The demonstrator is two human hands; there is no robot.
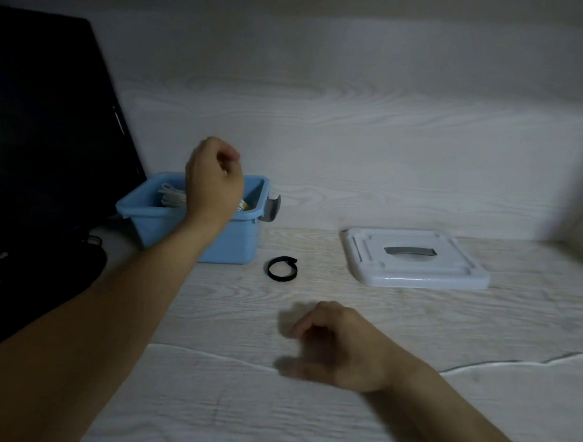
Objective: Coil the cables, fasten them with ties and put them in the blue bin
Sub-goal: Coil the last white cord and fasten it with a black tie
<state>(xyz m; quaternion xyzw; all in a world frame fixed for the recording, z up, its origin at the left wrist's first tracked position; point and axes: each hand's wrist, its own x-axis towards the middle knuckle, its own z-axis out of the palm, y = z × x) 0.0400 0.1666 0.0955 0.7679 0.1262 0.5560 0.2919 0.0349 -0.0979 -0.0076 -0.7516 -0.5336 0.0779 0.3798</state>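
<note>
Blue plastic bin (230,240) under empty curled left fingers (226,156); right fingers (306,325) loose, empty.

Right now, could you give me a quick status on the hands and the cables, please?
Left hand over blue bin, fingers curled, holding nothing. Right hand empty above table. White coiled cable in bin. Black tie loose beside bin; lid off.
</note>
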